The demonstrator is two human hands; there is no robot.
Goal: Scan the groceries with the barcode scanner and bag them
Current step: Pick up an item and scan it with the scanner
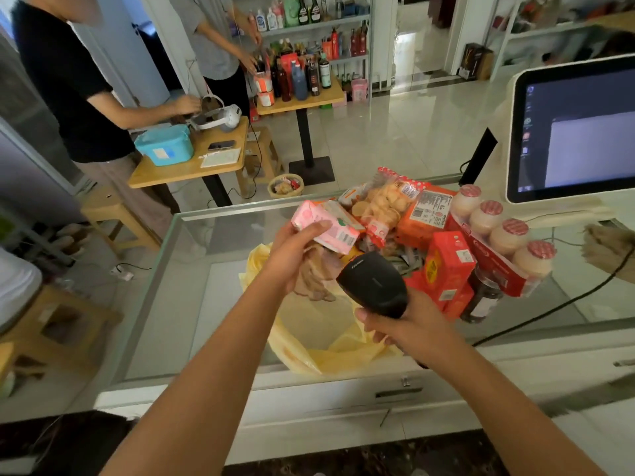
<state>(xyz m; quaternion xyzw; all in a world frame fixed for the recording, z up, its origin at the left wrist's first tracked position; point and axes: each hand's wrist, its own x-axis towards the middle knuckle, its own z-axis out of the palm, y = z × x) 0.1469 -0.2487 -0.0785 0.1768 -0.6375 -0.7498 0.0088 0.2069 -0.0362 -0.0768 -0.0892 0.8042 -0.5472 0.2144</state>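
My left hand (292, 255) grips a pink packet (331, 226) above the glass counter, with its barcode end turned toward the right. My right hand (405, 324) holds the black barcode scanner (374, 285), whose head points up toward the packet from just below it. A yellow plastic bag (330, 341) lies open on the counter under both hands. Behind them sits a heap of groceries: a bag of round snacks (381, 204), orange boxes (426, 214), a red box (446, 266), a dark jar (482, 297) and a pack of small yoghurt bottles (498, 231).
A white touchscreen terminal (577, 132) stands at the right, the scanner's black cable (556, 307) trailing across the counter (206, 304). Beyond the counter two people stand at wooden tables (192, 170) with a blue box, and shelves of bottles (309, 39) line the back.
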